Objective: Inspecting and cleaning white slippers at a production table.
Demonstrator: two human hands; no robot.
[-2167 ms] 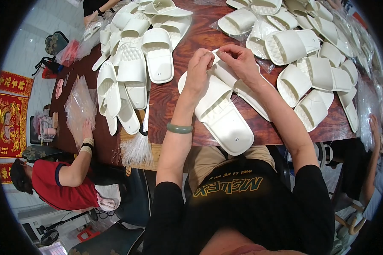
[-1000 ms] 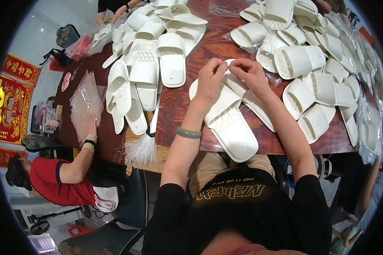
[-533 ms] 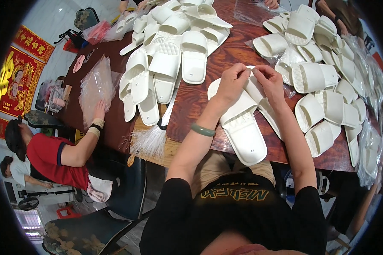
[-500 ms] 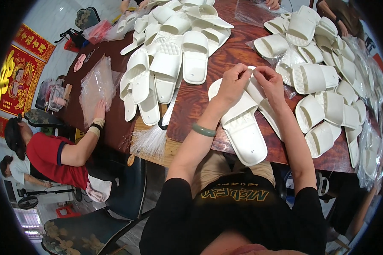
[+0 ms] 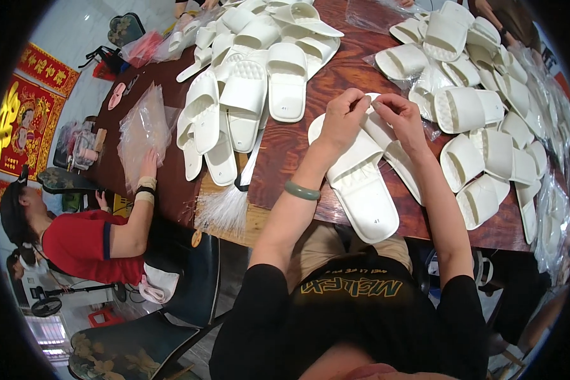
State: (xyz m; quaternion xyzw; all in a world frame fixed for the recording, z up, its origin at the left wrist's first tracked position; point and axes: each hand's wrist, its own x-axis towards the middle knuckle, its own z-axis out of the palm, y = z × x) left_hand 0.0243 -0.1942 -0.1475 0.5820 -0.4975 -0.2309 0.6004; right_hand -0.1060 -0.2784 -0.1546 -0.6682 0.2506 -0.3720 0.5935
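Note:
A pair of white slippers lies in front of me at the table's near edge. The nearer slipper (image 5: 366,204) juts over the edge toward my lap, and the other slipper (image 5: 402,168) lies partly beneath my right forearm. Above their far ends my left hand (image 5: 342,123) is closed in a pinch, a green bangle on its wrist. My right hand (image 5: 400,121) pinches close beside it, the fingertips nearly meeting. Whatever sits between the fingers is too small to make out. To the left lies a bundle of thin white strands (image 5: 225,212), bound with a dark band.
A heap of white slippers (image 5: 253,35) covers the table's far left. Another heap (image 5: 481,114), partly in clear plastic, fills the right side. At the left table, a co-worker in a red shirt (image 5: 85,247) rests a hand on clear plastic bags (image 5: 142,133). A chair (image 5: 187,278) stands lower left.
Both my hands stay pinched above the pair, with only slight finger movement. The co-worker in red has turned the head, and their other hand now shows. The whole view has shifted slightly.

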